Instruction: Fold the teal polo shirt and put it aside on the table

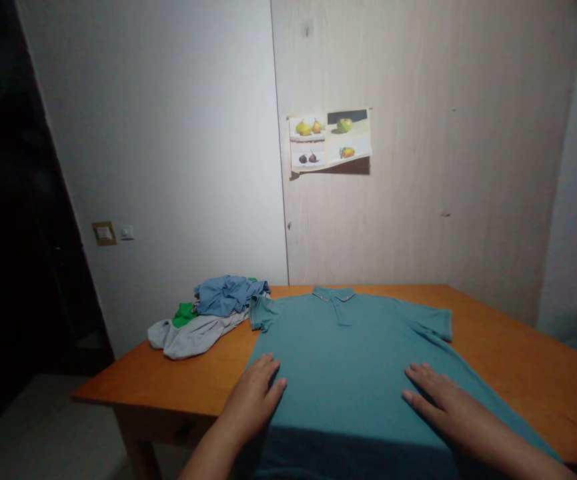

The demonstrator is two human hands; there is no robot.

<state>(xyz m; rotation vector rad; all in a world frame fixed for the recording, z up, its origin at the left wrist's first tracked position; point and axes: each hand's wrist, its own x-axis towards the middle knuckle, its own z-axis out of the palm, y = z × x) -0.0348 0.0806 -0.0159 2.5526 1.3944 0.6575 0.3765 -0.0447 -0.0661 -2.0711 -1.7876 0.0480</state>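
A teal polo shirt (pixel 343 373) lies spread face up on the wooden table, its collar at the far edge and its sleeves out to both sides. The lower part hangs over the near edge in shadow. On the shirt's left side rests my left hand (pixel 255 393), fingers stretched and thumb apart. My right hand (pixel 435 397) lies on the right side of the shirt, also flat with its fingers extended. Neither hand grips the cloth. The left sleeve looks a little bunched, and the right one lies flatter.
A heap of clothes (pixel 228 297), blue, green and light grey, sits at the table's back left, beside the left sleeve. The orange-brown table (pixel 178 380) stands against a pale wall. A fruit picture sheet (pixel 329 140) hangs there. Switches (pixel 104 233) are on the left wall.
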